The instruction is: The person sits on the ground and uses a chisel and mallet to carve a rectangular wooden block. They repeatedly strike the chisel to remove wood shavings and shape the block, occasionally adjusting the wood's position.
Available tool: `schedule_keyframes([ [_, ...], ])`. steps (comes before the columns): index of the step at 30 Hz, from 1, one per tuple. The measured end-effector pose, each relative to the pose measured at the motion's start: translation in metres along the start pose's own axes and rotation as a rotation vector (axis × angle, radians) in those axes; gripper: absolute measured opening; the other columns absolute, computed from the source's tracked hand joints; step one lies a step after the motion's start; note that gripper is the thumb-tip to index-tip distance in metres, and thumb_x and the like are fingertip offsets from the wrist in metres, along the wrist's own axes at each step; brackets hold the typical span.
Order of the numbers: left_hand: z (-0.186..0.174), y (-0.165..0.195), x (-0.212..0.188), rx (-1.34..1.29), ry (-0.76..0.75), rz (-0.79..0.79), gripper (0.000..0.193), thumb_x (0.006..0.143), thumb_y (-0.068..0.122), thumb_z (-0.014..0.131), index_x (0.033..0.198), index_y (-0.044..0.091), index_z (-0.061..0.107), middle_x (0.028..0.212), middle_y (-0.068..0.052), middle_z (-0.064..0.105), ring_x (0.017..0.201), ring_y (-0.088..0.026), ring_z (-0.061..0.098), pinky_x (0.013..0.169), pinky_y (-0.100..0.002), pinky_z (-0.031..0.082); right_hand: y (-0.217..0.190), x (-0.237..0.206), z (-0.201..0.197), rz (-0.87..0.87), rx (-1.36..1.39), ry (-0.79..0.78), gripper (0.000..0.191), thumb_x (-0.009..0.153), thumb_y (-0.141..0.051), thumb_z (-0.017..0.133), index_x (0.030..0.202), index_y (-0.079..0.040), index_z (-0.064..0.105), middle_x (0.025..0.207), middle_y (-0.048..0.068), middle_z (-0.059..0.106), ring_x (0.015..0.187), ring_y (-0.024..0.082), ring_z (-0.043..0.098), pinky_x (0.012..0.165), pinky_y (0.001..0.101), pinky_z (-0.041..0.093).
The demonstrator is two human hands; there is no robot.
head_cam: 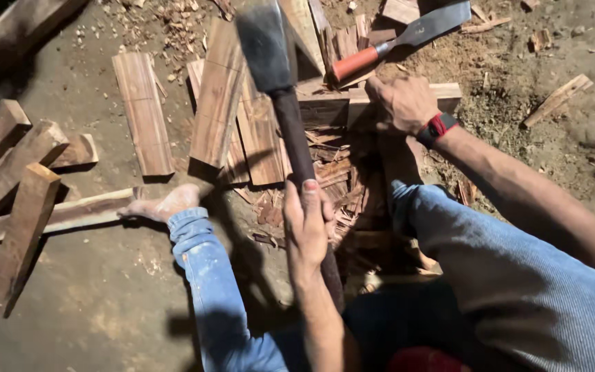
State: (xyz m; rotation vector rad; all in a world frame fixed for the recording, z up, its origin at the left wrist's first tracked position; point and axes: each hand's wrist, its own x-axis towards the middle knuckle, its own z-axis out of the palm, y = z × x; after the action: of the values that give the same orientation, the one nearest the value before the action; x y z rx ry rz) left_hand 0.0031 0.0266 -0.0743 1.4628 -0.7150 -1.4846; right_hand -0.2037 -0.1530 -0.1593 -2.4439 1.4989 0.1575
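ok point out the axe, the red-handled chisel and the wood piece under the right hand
axe (264, 48), head view, on the dark blade
red-handled chisel (355, 63), head view, on the red handle
wood piece (325, 103), head view, on its pale top face left of the right hand (401, 103)

I count: hands x2 – left hand (306, 224), right hand (402, 103) | axe (270, 55) x1 | chisel (408, 38) w/ red handle x1 | red wristband (437, 127) x1 | bare foot (163, 205) x1 | flat planks (144, 114) approx 4 | thick blocks (25, 213) at left approx 5 | chips: too many to count
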Motion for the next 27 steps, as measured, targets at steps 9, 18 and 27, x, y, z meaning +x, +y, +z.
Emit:
schedule_keyframes([
  [9,0.025,-0.019,0.009,0.135,0.021,-0.339,0.027,0.105,0.034,0.043,0.111,0.009,0.050,0.059,0.002,0.044,0.039,-0.009,0.040,0.032,-0.023,0.032,-0.002,0.003,-0.005,-0.003,-0.067,-0.003,0.093,0.065,-0.062,0.088,0.134,-0.016,0.046,0.072,0.010,0.066,0.065,0.031,0.066,0.064,0.0469,0.047],
  [18,-0.005,-0.008,0.004,0.160,-0.024,-0.027,0.030,0.113,0.031,0.044,0.107,0.002,0.049,0.066,0.003,0.048,0.048,-0.006,0.047,0.039,-0.022,0.040,0.003,0.001,0.002,0.022,0.031,-0.024,0.080,0.070,-0.055,0.087,0.127,-0.015,0.049,0.075,0.012,0.065,0.066,0.034,0.065,0.058,0.0485,0.048],
  [27,-0.011,-0.007,0.008,0.291,0.017,-0.128,0.028,0.109,0.033,0.047,0.114,0.006,0.051,0.063,0.004,0.046,0.046,-0.007,0.044,0.038,-0.022,0.039,0.000,0.001,-0.002,-0.016,0.038,-0.016,0.081,0.067,-0.055,0.089,0.127,-0.017,0.050,0.076,0.009,0.065,0.068,0.033,0.066,0.057,0.0471,0.049],
])
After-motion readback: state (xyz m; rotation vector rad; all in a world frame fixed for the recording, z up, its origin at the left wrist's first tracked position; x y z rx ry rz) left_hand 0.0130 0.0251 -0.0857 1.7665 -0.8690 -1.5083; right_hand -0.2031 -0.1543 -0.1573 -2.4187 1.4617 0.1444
